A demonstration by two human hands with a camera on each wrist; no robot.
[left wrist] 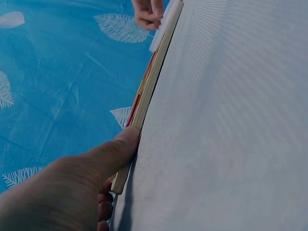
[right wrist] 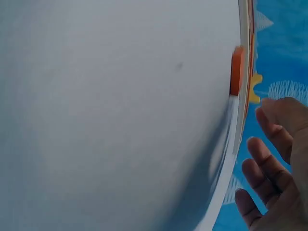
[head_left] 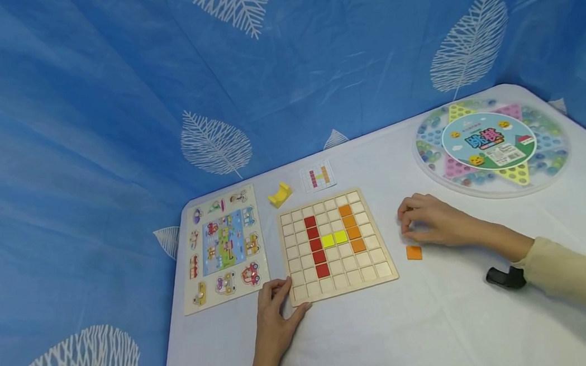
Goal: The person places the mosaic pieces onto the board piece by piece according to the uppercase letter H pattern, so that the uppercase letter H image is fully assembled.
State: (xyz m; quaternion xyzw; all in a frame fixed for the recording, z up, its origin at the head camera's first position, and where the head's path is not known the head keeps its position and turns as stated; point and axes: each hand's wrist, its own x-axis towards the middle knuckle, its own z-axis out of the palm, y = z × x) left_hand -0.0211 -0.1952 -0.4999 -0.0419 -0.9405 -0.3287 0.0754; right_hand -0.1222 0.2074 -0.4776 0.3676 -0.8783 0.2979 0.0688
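Observation:
A wooden grid board (head_left: 337,244) lies on the white table, with a column of several red tiles (head_left: 315,244), two yellow tiles (head_left: 334,238) and a column of several orange tiles (head_left: 353,229) in its squares. My left hand (head_left: 273,324) grips the board's near left corner, its thumb (left wrist: 126,137) against the front edge and its fingers on the left side. To the right of the board, a loose orange tile (head_left: 414,253) lies on the tabletop. Just beyond that tile is my right hand (head_left: 433,220), fingers loosely bent and holding nothing; the right wrist view shows the hand (right wrist: 281,159) apart from the tile.
A small pattern card (head_left: 318,176) and a yellow curved block (head_left: 280,195) lie behind the board. On the left is a picture puzzle board (head_left: 224,249). A round board-game case (head_left: 492,145) is at the back right, and a black object (head_left: 505,277) lies near the right sleeve.

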